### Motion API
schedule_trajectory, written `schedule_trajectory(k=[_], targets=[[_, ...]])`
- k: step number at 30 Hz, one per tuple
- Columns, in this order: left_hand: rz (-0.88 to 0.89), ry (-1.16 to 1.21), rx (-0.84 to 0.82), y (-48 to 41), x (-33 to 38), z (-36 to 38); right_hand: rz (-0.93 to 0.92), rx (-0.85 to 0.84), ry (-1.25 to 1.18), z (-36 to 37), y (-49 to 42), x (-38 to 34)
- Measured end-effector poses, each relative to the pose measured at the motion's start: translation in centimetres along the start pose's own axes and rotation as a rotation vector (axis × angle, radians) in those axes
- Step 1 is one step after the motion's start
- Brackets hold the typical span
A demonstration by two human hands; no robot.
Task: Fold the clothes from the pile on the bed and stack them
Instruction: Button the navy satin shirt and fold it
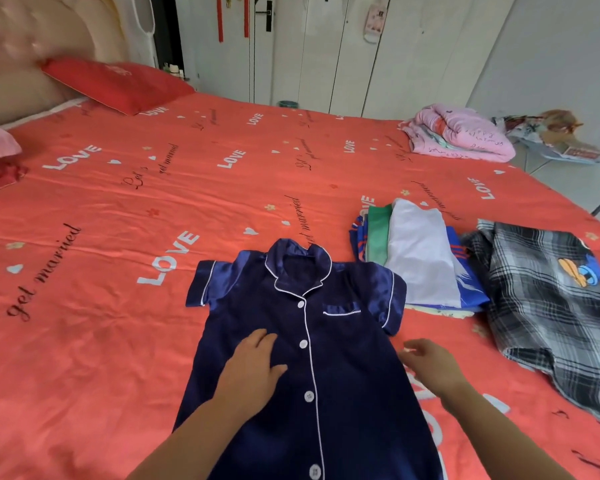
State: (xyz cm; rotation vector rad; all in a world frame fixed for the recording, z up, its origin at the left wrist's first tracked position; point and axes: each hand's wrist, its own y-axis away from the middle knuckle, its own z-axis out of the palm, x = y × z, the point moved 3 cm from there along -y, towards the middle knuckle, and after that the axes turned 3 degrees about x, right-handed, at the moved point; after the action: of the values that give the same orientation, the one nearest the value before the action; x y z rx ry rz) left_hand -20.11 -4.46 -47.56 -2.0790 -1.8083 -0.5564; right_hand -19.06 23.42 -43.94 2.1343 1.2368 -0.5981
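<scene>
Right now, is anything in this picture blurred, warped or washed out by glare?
Head view: the right hand looks slightly blurred, the left hand on the navy shirt is sharper; toward its edges the wide lens tilts the wardrobe doors; light is soft and even, mild sheen on the shirt, no hard shadows.

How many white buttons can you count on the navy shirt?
4 buttons in a line down the shirt: one below the collar, one beside the left hand, one lower, one at the bottom edge. More may be hidden.
</scene>
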Motion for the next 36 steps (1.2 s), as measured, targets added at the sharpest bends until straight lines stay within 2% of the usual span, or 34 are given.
schedule_trajectory(k=[5,11,14,16,20,23,26,29,31,34,36], targets=[[0.115,-0.007,-0.012,-5.9,2.0,1.9,0.091,0.130,-0.177,0.6,-6.2,-2.1],[0.219,-0.184,-0.096,-11.6,2.9,5.4,0.310,0.031,-0.629,3.1,-11.8,-1.3],[0.208,-0.234,-0.151,-13.2,2.6,7.0,0.305,0.017,-0.758,2.9,-12.9,-1.1],[0.191,-0.268,-0.164,-14.0,2.3,7.8,0.193,0.130,-0.685,1.6,-13.4,-1.2],[0.144,-0.285,-0.175,-14.6,2.0,8.7,-0.037,0.473,-0.255,-2.0,-13.2,-3.7],[0.147,-0.258,-0.184,-14.5,2.3,8.5,-0.228,0.532,-0.017,-2.1,-12.2,-6.7],[0.178,-0.151,-0.087,-14.0,2.3,7.1,-0.405,0.456,0.239,0.9,-10.4,-9.1],[0.174,-0.010,0.126,-13.1,0.7,4.0,-0.522,0.080,0.391,6.1,-9.0,-10.0],[0.111,0.018,0.298,-12.6,-1.6,1.6,-0.535,-0.051,0.369,8.6,-8.6,-9.5],[-0.152,-0.031,0.469,-12.6,-6.0,-1.3,-0.588,0.034,0.457,9.8,-9.0,-8.0],[-0.436,0.031,0.457,-12.8,-8.9,-2.5,-0.603,0.015,0.528,10.6,-9.2,-6.7]])
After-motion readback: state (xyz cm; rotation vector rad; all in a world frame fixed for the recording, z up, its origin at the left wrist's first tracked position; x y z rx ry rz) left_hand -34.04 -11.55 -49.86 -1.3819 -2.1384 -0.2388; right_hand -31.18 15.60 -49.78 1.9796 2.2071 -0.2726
